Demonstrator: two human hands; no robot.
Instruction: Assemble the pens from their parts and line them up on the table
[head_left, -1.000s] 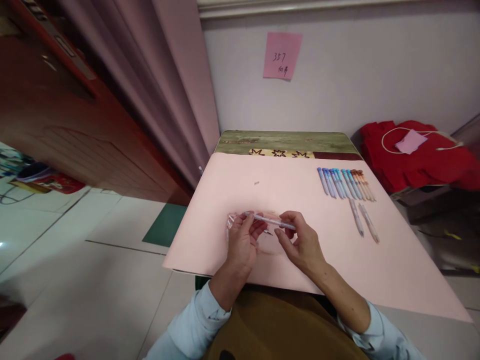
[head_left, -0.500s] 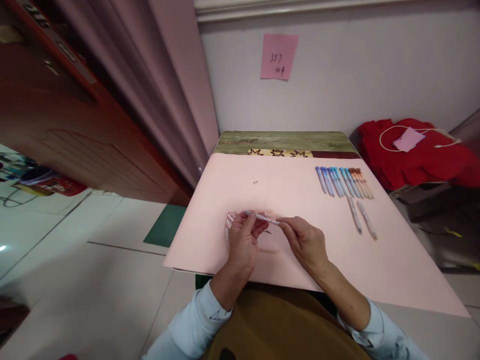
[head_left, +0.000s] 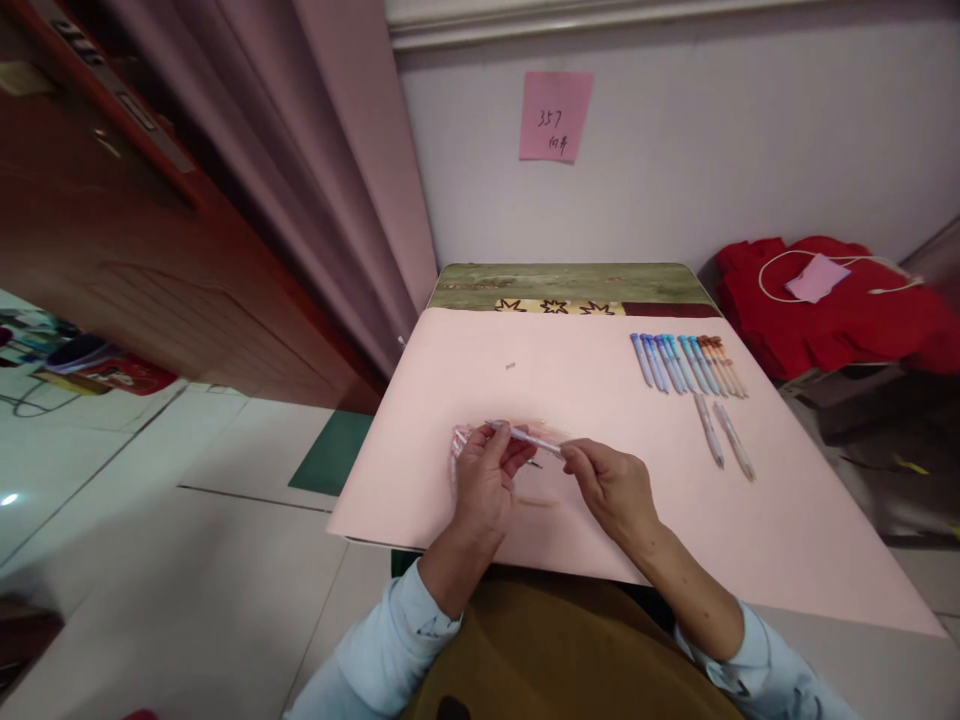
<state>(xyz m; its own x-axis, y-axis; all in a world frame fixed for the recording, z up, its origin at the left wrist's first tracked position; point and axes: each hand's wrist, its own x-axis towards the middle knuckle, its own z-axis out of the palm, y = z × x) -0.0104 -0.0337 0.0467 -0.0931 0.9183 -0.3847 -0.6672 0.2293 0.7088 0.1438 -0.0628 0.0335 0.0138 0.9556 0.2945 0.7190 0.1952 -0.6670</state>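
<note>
At the left of the pink-covered desk (head_left: 412, 450), what looks like a clear plastic wrapper (head_left: 457, 440) sits just beside the left hand (head_left: 484, 485), partly hidden by it. The left hand pinches a pale pen (head_left: 537, 441) between thumb and fingers near its left end, much as it did a second ago. The pen slants between the two hands; a thin dark-tipped piece (head_left: 534, 463) shows just below it, too small to name. Further right comes the change: the thumb of the right hand (head_left: 619, 490) stood apart from the pen, and now thumb and fingers are clamped together on its right end, covering more of it. That suggests a firmer two-handed hold for working that end; whether any part turns or slides, I cannot tell. Right of the hand, two loose pens (head_left: 709, 430) and the row of coloured pens (head_left: 688, 365) lie unshifted.
</note>
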